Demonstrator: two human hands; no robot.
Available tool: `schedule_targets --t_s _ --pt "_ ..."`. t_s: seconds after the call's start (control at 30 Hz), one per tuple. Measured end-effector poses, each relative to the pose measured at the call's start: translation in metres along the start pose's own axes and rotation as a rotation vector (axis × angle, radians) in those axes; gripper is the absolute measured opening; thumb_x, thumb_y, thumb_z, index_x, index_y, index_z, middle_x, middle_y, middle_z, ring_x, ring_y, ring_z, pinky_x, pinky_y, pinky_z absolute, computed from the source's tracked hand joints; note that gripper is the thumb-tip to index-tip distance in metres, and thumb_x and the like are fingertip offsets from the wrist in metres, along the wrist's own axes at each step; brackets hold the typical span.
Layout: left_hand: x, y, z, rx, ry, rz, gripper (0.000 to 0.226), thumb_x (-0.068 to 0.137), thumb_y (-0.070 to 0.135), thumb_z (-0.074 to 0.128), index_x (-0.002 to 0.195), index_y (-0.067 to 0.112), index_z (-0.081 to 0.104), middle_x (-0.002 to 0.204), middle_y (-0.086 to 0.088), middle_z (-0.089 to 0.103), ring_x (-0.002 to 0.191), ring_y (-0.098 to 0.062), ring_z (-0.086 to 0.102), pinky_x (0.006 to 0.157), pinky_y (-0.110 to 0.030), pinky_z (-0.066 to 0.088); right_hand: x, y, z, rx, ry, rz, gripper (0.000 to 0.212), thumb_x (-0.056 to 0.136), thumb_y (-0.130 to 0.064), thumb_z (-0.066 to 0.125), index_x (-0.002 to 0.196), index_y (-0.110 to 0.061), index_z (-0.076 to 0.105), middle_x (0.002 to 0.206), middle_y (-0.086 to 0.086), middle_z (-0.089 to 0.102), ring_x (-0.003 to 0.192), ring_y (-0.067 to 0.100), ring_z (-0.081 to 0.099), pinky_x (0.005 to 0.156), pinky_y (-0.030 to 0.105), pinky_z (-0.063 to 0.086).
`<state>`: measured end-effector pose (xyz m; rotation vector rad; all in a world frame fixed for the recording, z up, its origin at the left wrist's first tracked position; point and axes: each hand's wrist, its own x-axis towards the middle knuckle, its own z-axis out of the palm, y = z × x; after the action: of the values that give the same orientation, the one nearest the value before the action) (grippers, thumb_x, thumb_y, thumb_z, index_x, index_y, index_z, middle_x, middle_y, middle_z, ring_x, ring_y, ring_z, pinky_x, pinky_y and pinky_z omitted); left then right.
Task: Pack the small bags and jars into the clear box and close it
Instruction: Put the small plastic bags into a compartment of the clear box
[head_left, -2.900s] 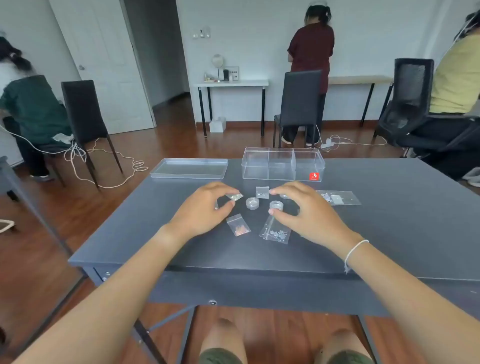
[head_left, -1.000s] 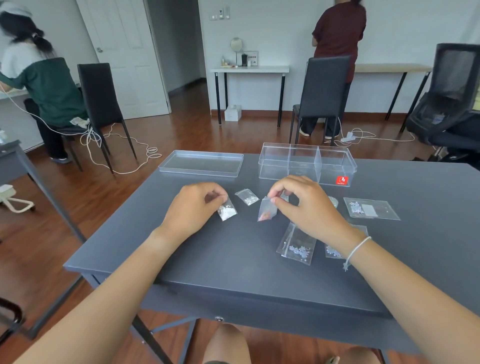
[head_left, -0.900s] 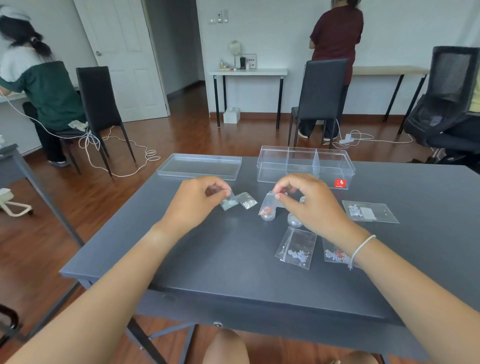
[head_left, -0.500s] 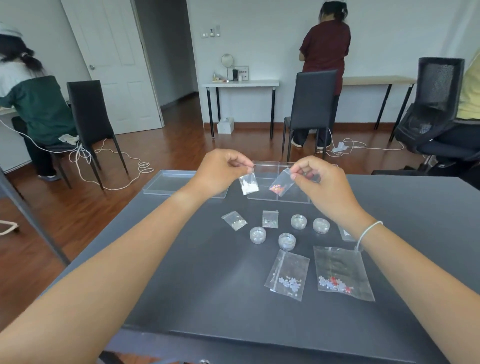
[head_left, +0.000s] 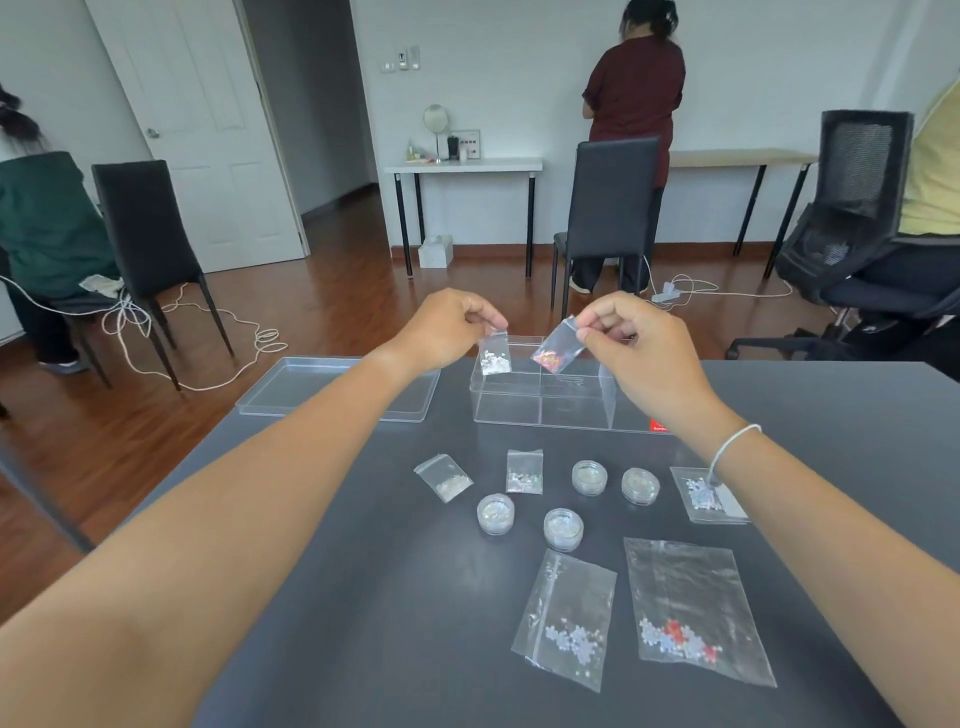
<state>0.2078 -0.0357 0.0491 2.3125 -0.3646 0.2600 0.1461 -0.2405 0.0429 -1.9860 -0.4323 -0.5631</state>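
My left hand (head_left: 447, 327) pinches a small bag of white bits (head_left: 493, 356) by its top, just above the left end of the open clear box (head_left: 540, 410). A small bag of pink bits (head_left: 558, 347) hangs tilted from my right hand (head_left: 631, 338) over the box's middle. Behind my hands the box shows as divided into compartments. On the dark table (head_left: 395, 597) lie two more small bags (head_left: 444, 477) (head_left: 524, 470), several round jars (head_left: 496, 513) (head_left: 589, 477), and three larger bags (head_left: 569, 618) (head_left: 693, 608) (head_left: 706, 496).
The box's clear lid (head_left: 311, 387) lies flat at the table's far left. Black chairs (head_left: 608, 208) and cords on the wooden floor stand beyond the table. Three people are in the room, at the far wall and both sides.
Both hands lifted a small bag each off the table and carried them forward over the clear box. The camera tipped down, so more of the table's near items show.
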Motion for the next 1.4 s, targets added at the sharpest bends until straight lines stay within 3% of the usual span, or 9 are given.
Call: schedule_targets --t_s 0.13,0.37,0.5,0.63,0.77,0.93,1.03,1.17,1.4 --pt "0.002 -0.007 0.006 0.039 -0.059 -0.020 0.032 0.084 -0.004 0.046 0.086 0.016 0.071 0.077 0.008 0.063 0.071 0.005 0.056 0.058 0.005 0.037 0.006 0.004 0.004 0.000 -0.004 0.001 0.020 0.080 -0.007 0.059 0.073 -0.026 0.060 0.071 -0.013 0.059 0.064 0.008 0.050 0.058 0.004 0.038" --pt "0.000 -0.010 0.009 0.119 -0.216 -0.030 0.024 0.084 0.004 0.057 0.085 0.021 0.073 0.074 0.016 0.063 0.071 0.004 0.057 0.056 0.004 0.038 0.017 0.006 0.010 -0.069 -0.039 0.013 0.014 0.082 -0.010 0.059 0.076 -0.022 0.062 0.072 -0.014 0.058 0.065 0.004 0.050 0.059 0.003 0.039" --pt "0.000 -0.008 0.008 0.210 -0.245 -0.005 0.020 0.084 0.008 0.058 0.089 0.020 0.073 0.084 0.006 0.067 0.075 -0.002 0.057 0.058 0.002 0.039 0.025 0.007 0.018 -0.116 -0.070 0.029 0.014 0.082 -0.011 0.058 0.076 -0.024 0.063 0.070 -0.016 0.057 0.061 0.002 0.049 0.056 0.005 0.039" --pt "-0.004 -0.007 0.007 0.253 -0.211 0.041 0.021 0.086 0.009 0.055 0.098 0.016 0.071 0.106 -0.001 0.070 0.088 -0.007 0.058 0.080 -0.016 0.041 0.030 0.010 0.025 -0.160 -0.099 0.037 0.017 0.081 -0.011 0.058 0.074 -0.026 0.063 0.068 -0.019 0.056 0.059 -0.001 0.049 0.060 0.015 0.039" --pt "-0.015 -0.012 -0.001 0.225 -0.109 0.078 0.026 0.087 0.006 0.050 0.101 0.017 0.070 0.112 -0.003 0.068 0.102 -0.014 0.059 0.090 -0.022 0.041 0.033 0.010 0.031 -0.199 -0.126 0.059 0.019 0.081 -0.012 0.058 0.073 -0.029 0.063 0.067 -0.019 0.056 0.060 0.000 0.049 0.064 0.021 0.040" --pt "-0.039 -0.023 -0.012 0.124 0.063 0.107 0.024 0.086 0.006 0.052 0.096 0.016 0.071 0.089 0.002 0.062 0.069 0.004 0.052 0.068 -0.001 0.034 0.032 0.006 0.041 -0.258 -0.177 0.073 0.016 0.082 -0.012 0.055 0.077 -0.023 0.065 0.072 -0.010 0.060 0.064 0.003 0.050 0.085 0.037 0.047" --pt "-0.058 -0.028 -0.016 0.083 0.086 0.069 0.022 0.085 0.009 0.055 0.092 0.020 0.072 0.087 0.005 0.063 0.060 0.002 0.048 0.060 -0.001 0.034 0.029 0.002 0.048 -0.300 -0.222 0.076 0.018 0.084 -0.012 0.052 0.081 -0.022 0.067 0.081 -0.002 0.066 0.078 0.016 0.057 0.092 0.045 0.044" --pt "-0.080 -0.029 -0.026 0.106 -0.053 0.015 0.019 0.086 0.016 0.057 0.090 0.027 0.072 0.079 0.018 0.058 0.057 0.004 0.047 0.055 -0.004 0.035 0.026 0.003 0.053 -0.366 -0.276 0.082 0.021 0.085 -0.012 0.049 0.083 -0.023 0.068 0.096 0.003 0.071 0.094 0.022 0.060 0.098 0.045 0.039" --pt "-0.103 -0.035 -0.022 0.218 -0.352 -0.075 0.018 0.082 0.034 0.062 0.098 0.034 0.067 0.096 0.015 0.060 0.080 0.005 0.050 0.073 -0.013 0.036 0.019 0.008 0.055 -0.492 -0.361 0.017 0.027 0.091 -0.016 0.045 0.092 -0.027 0.069 0.083 -0.006 0.062 0.107 0.021 0.044 0.092 0.036 0.022"
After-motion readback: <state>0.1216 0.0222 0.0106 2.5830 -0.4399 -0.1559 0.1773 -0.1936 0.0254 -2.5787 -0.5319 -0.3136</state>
